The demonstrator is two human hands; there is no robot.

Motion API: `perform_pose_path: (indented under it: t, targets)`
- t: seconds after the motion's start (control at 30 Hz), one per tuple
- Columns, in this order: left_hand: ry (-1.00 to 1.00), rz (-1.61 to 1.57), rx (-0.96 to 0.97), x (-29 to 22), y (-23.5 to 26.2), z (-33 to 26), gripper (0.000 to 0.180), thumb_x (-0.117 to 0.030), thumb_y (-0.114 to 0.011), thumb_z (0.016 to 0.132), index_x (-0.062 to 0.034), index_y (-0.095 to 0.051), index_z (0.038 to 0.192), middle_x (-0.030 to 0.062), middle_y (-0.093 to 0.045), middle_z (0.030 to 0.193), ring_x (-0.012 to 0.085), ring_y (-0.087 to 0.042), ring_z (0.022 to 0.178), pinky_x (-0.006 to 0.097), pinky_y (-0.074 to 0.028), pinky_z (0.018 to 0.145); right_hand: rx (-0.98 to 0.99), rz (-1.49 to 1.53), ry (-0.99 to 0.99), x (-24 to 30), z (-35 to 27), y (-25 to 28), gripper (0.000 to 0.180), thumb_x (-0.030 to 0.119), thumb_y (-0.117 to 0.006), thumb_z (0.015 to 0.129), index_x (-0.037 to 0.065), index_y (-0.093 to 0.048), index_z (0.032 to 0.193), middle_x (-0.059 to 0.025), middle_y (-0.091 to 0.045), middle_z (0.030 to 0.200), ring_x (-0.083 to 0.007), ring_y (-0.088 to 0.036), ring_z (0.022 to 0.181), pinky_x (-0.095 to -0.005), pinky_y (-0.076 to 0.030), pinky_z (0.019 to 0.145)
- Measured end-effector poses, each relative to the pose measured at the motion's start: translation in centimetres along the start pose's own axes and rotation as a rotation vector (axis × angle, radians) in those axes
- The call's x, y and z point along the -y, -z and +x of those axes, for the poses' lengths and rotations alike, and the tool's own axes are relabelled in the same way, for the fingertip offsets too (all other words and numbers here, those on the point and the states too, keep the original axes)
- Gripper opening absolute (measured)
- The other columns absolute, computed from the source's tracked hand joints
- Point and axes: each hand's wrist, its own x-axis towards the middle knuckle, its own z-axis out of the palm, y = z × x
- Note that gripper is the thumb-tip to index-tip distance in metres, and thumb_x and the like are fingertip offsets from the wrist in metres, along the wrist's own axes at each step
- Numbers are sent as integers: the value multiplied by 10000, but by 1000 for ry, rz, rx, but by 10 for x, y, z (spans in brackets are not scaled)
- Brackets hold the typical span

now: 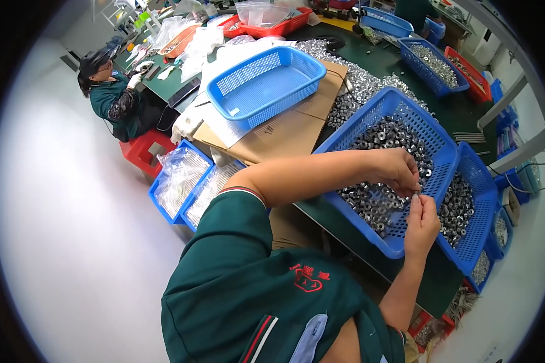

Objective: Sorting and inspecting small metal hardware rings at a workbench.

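My left hand (398, 169) reaches across over a blue perforated basket (339, 144) of small metal rings (399, 136). Its fingers are closed in a pinch. Just beside it, my right hand (422, 225) is also pinched, with its fingertips meeting those of the left above the basket's near right part. Whatever lies between the fingertips is too small to make out. The rings in the basket are grey and silvery, several with dark holes, and they heap against its far side and spread toward the near end.
A second blue basket of rings (457, 209) adjoins on the right. Loose shiny metal parts (363, 78) pile on the green table behind. A light blue basket (266, 91) rests on cardboard (297, 136) to the left. A seated person (112, 94) works at the far left.
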Motion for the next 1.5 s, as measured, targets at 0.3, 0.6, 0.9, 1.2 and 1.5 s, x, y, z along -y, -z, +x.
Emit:
perform_pose_path:
  t: [0.3,0.6,0.9,1.2,1.5]
  targets:
    - [-2,-218,117,6,6,-4,164,-35,-723,781,-1,-582,859,67,-633,791,167,-656,733,277,-546,691,14,-22,-12,2,0,0,132,127,-566,916,1,-576,876,-88,-553,649,-148,-496,541,-301,-407,514]
    - [11,71,25,9,-1,-7,227,-196,-779,770,-28,-627,761,24,-611,705,107,-576,630,230,-474,573,29,-99,95,4,-2,1,79,82,-582,888,5,-580,871,-113,-557,662,-216,-521,557,-330,-412,535]
    - [-74,96,65,0,0,-12,247,-198,-773,775,2,-637,826,48,-629,718,106,-580,624,224,-468,565,45,-51,87,4,4,3,141,132,-574,894,7,-578,828,-179,-570,684,-339,-569,612,-394,-422,552]
    - [-144,117,123,-9,1,-6,172,-167,-696,847,-14,-622,874,28,-639,755,93,-596,673,219,-483,619,62,105,-47,-4,6,3,209,180,-569,916,17,-580,786,-126,-514,552,-246,-522,487,-354,-380,477]
    - [-165,1231,-87,19,18,1,220,-83,-648,688,-76,-650,908,94,-658,917,266,-638,790,335,-507,709,3,45,77,-1,1,4,220,201,-591,906,24,-570,777,-118,-527,565,-266,-529,515,-364,-391,501]
